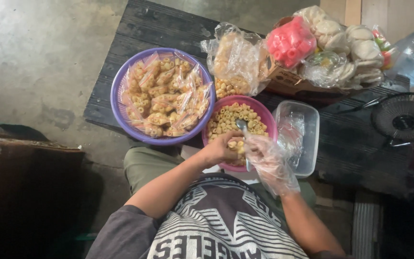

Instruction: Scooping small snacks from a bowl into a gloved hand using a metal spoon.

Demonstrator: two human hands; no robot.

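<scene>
Pink bowl (264, 112) of small yellow ring snacks sits on the dark slatted table (144, 29) right in front of the person. Left hand (221, 148) curled over the bowl's near rim, fingers pinching a few snack pieces. Right hand (269, 160), in a clear plastic glove, closed around a metal spoon (242, 127) whose bowl rests on the snacks. Purple basket (118, 96) of filled little bags touches the bowl's left side; clear plastic container (307, 139) just right.
</scene>
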